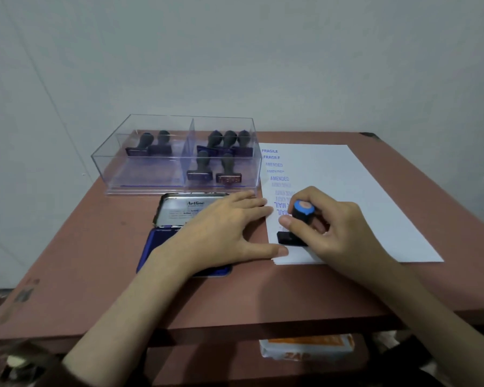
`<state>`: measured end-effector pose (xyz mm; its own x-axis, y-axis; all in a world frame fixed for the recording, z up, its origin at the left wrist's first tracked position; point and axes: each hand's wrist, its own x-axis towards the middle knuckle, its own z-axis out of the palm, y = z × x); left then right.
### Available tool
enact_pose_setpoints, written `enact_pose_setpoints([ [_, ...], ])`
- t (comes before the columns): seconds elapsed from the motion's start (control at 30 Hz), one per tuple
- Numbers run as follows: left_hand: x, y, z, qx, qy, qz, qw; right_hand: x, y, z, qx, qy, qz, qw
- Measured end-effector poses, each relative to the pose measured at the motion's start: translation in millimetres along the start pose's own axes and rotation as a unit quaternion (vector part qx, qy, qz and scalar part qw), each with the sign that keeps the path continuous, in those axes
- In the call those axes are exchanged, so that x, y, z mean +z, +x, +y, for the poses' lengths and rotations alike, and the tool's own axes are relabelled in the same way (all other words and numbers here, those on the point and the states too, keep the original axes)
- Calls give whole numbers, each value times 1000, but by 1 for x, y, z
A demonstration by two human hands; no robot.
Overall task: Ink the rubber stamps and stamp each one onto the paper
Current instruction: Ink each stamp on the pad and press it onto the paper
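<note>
Firmly, the right hand (338,227) is gripping a black stamp (296,224), pressing it onto the paper (361,196), while the left hand (224,233) is lying flat, fingers spread, steadying the sheet's edge on the bench (95,247).

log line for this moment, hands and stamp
right hand: grips stamp, base on paper | left hand: flat on paper edge | ink pad: lid open | clear box: other stamps inside

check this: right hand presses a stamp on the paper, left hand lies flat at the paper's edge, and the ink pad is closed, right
One thing is off: the head view shows the ink pad open, lid raised behind it. The right hand does press the stamp on the paper, left hand flat at its edge.
</note>
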<state>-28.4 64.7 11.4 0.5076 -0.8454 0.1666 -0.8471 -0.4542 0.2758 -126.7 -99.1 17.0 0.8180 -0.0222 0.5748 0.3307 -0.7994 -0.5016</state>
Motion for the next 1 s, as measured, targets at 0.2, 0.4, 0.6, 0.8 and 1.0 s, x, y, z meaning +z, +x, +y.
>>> enact_pose_setpoints([
  [0.2,-2,-1,2,-5,-3,-8,1000,0,-2,3,-5,-22,-3,1000],
  [0.4,-2,-1,3,-11,-9,-16,1000,3,-3,5,-7,-14,-10,1000],
  [0.6,-3,-1,4,-3,-3,-15,1000,4,-1,7,2,-3,-31,999],
  [0.8,-3,-1,4,3,-1,-9,1000,4,0,10,10,-4,-51,999],
  [1.0,-3,0,4,0,8,-10,1000,5,-3,9,4,-13,-41,999],
])
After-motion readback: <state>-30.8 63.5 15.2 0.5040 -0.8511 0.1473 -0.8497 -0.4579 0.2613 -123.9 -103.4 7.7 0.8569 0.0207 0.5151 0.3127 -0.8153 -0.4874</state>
